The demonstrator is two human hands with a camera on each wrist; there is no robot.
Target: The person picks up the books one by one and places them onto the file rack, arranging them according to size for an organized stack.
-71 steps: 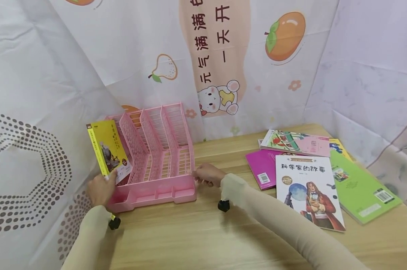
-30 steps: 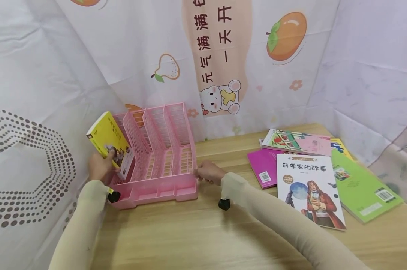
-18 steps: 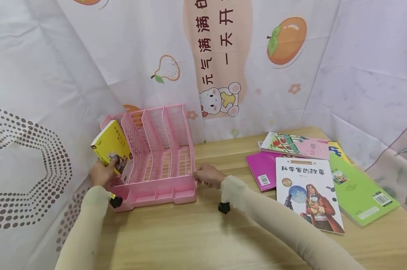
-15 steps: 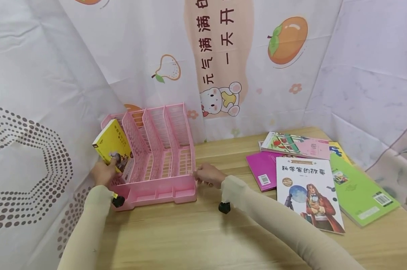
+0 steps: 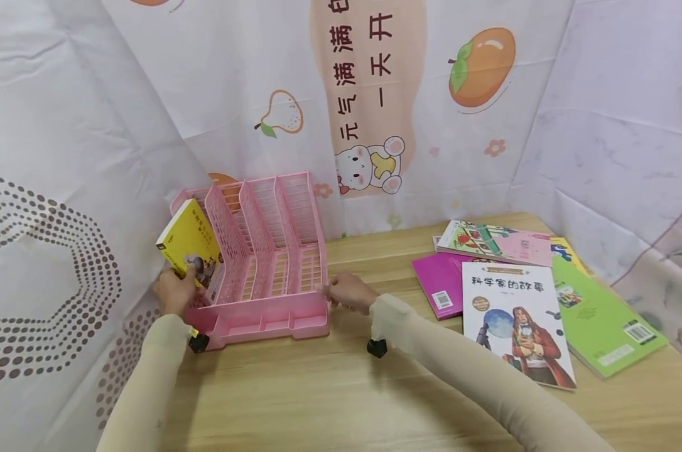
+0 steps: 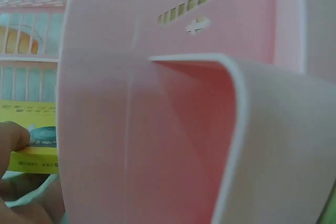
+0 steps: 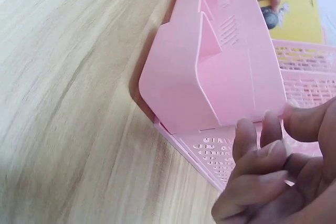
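My left hand point(image 5: 176, 290) grips a yellow book point(image 5: 193, 238) by its lower left edge, thumb on the cover. The book leans in the leftmost compartment of a pink desktop file rack point(image 5: 267, 307). In the left wrist view the rack's front panel point(image 6: 105, 129) hides most of the book and part of the hand. On the other side, my right hand point(image 5: 351, 292) pinches the rack's front right corner; the right wrist view shows thumb and fingertips on the panel's edge, the other fingers curled.
Several books lie at the right of the wooden table point(image 5: 296, 402): a white one point(image 5: 510, 295) with a figure in red, a green one point(image 5: 612, 320), a purple one point(image 5: 431, 279) and a pink-covered one point(image 5: 522, 243). A printed curtain point(image 5: 363, 75) hangs behind.
The yellow book rose slightly and turned, then came down into the leftmost compartment, a little to the right. My left hand moved up and right with it. My right hand stayed at the corner.
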